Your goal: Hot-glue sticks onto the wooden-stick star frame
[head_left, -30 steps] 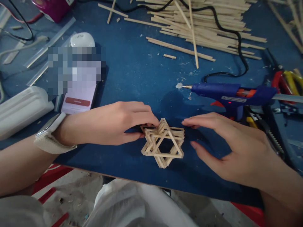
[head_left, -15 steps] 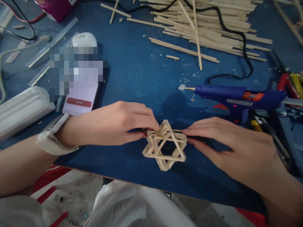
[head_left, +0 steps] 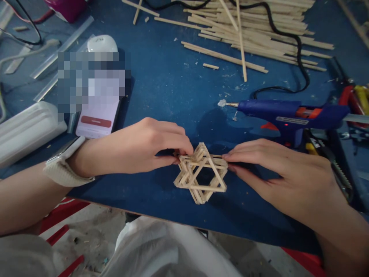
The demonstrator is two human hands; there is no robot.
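Pale wooden stick star frame (head_left: 201, 173) is now pinched from both sides, right hand (head_left: 276, 173) having closed in opposite left hand (head_left: 138, 148), both grips clamped on its upper corners.

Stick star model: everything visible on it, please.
The stick star model is a six-pointed star frame of thin pale wooden sticks, stacked in several layers with open triangular gaps. It sits on the blue table near its front edge, tilted up on its lower points. The left hand pinches its upper left point; the right hand has fingertips on its upper right point. Nothing else touches it.
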